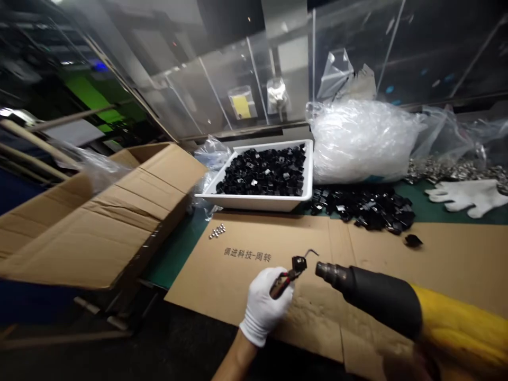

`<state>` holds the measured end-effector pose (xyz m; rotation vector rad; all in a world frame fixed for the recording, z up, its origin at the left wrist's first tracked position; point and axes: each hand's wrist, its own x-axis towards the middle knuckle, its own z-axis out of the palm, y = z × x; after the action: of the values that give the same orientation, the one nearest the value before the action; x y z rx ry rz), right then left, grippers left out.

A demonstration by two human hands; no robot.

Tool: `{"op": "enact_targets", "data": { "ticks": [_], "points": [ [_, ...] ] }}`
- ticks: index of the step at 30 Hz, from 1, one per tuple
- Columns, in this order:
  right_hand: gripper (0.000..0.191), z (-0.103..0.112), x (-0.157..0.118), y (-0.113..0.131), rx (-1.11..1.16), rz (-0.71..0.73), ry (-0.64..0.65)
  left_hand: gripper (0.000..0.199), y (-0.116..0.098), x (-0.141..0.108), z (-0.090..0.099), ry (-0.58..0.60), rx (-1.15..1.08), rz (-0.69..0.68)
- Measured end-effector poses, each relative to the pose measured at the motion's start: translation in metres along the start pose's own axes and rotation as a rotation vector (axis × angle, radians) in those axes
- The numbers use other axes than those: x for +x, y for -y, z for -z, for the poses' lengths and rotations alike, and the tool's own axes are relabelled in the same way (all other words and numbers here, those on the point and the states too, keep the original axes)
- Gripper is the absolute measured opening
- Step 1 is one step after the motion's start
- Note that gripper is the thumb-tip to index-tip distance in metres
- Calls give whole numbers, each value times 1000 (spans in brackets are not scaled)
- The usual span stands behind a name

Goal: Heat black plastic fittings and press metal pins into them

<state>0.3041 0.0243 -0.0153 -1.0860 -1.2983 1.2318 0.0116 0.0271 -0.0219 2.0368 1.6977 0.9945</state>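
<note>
My left hand (pixel 266 300), in a white glove, is closed round red-handled pliers (pixel 282 283). Their jaws grip a small black part (pixel 299 263) above the cardboard sheet. Just beyond that part is a thin bent rod like a hex key (pixel 311 252); whether it touches the part I cannot tell. A yellow heat gun (pixel 456 323) with a black barrel comes in from the right, its metal nozzle a short gap from the black part. Below it, dim and blurred, my right hand (pixel 410 364) appears closed on the heat gun; most of the fingers are hidden.
A white tray (pixel 254 202) full of black parts stands at the back, beside a black pile (pixel 369 209). Small metal pieces (pixel 217 231) lie on the cardboard sheet (pixel 206 275). Around are an open carton (pixel 99 227), a plastic-wrapped bundle (pixel 361 140) and a white glove (pixel 468 194).
</note>
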Motion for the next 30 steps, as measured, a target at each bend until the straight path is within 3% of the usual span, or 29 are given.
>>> {"op": "enact_targets", "data": {
  "ticks": [4,7,13,20,30],
  "points": [
    [40,35,-78,-9,216,-301,52,19,5,1,-4,13,-15,-24],
    [39,51,-106,-14,529,-541,104,21,7,0,-3,42,-17,-31],
    [38,56,-102,-18,623,-621,91,21,9,2,1,116,-4,-25],
    [39,60,-101,-18,607,-679,90,22,11,1,-1,92,-22,-46],
    [39,66,-102,-21,673,-664,193,27,10,0,-2,77,-18,-36]
  ]
}}
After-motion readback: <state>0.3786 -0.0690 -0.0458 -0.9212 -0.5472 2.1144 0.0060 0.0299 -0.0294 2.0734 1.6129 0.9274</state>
